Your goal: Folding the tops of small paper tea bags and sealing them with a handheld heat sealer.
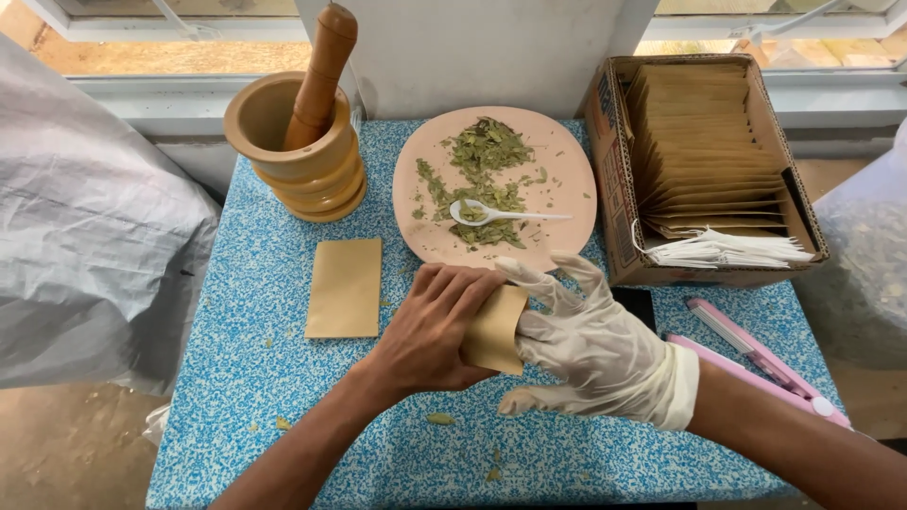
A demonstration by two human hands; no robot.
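My bare left hand point(430, 331) and my right hand point(590, 345) in a white glove meet over the blue speckled table point(265, 387). Between them they hold a small tan paper pouch point(496, 331); the left palm covers its left part, and the gloved fingers grip its right edge. Just beyond the hands a pink plate point(567, 161) carries dried green leaves point(482, 165) and a white plastic spoon point(501, 214). A second tan pouch point(345, 286) lies flat on the table to the left.
A wooden mortar point(302, 156) with a pestle point(321, 71) stands at the back left. A cardboard box point(614, 179) of tan pouches sits at the right, with a pink hand sealer point(756, 354) in front of it. Grey plastic sacks point(85, 217) flank the table.
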